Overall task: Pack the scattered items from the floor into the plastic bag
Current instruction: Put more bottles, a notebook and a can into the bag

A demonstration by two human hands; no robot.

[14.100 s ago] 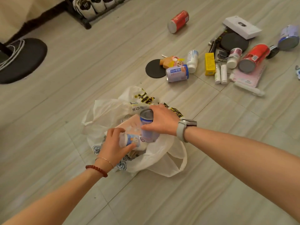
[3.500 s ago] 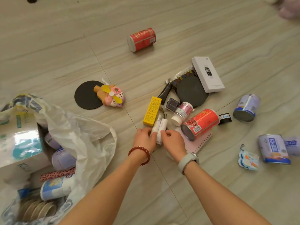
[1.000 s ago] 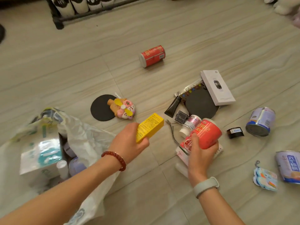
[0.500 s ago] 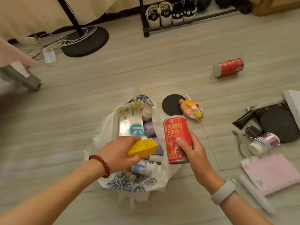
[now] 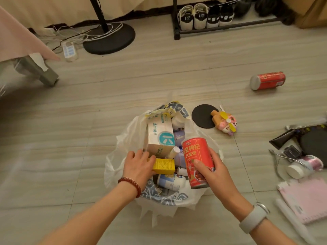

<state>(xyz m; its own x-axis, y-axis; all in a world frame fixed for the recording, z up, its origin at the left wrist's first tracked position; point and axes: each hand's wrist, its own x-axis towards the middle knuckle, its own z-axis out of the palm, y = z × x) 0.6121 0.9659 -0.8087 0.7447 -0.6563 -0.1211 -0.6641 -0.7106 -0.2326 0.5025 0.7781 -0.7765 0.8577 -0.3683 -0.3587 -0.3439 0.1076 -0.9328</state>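
The white plastic bag (image 5: 116, 156) sits open on the floor at centre, holding a tissue box (image 5: 160, 137), bottles and cans. My left hand (image 5: 138, 165) grips a yellow box (image 5: 163, 166) inside the bag's mouth. My right hand (image 5: 215, 171) holds a red can (image 5: 197, 156) upright over the bag's right rim. Loose on the floor lie a second red can (image 5: 268, 80), a small toy fan (image 5: 224, 122) on a black disc (image 5: 201, 115), a white jar (image 5: 300, 167) and a pink notebook (image 5: 306, 198).
A fan stand base (image 5: 109, 39) with cables and a power strip (image 5: 69, 51) stands at the back left. A shoe rack (image 5: 221, 29) with several shoes runs along the back. A grey furniture leg (image 5: 38, 71) is at the left. Dark items (image 5: 316, 144) lie at the right edge.
Both hands have dropped lower toward the bag. The yellow box now sits inside the bag's mouth, and the red can has come down over the right rim.
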